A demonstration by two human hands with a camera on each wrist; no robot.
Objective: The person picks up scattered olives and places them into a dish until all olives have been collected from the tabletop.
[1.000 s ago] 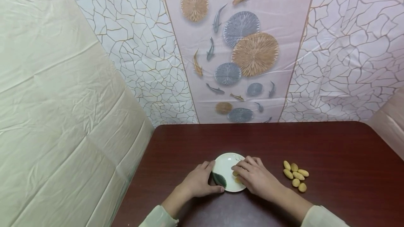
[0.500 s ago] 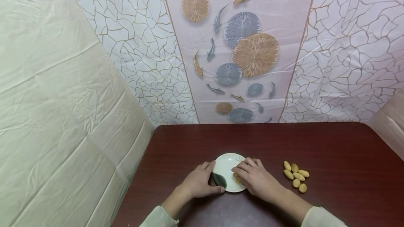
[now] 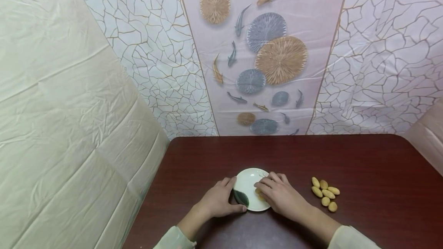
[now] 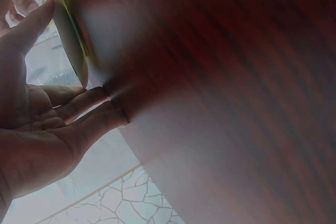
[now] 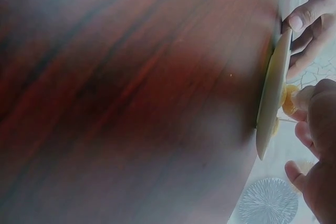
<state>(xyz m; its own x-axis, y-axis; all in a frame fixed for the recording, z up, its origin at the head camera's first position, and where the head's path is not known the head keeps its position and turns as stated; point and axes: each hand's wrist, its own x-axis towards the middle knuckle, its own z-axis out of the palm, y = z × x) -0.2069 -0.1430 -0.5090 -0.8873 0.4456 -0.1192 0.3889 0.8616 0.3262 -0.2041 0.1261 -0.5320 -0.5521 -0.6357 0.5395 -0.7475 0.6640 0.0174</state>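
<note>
A small white saucer with a green leaf pattern lies on the dark red table. My left hand holds its left rim, thumb at the near edge and fingertips at the far side; the left wrist view shows the thumb against the saucer's edge. Over the saucer's right half, my right hand reaches in with bent fingers. Its thumb and finger pinch a small yellow rounded piece close above the saucer face. Another bit of yellow shows on the saucer; in the head view the right fingers hide most of this.
Several small yellow oval pieces lie in a loose group right of the right hand. The table ends at a patterned cloth behind, and a pale cloth hangs along the left.
</note>
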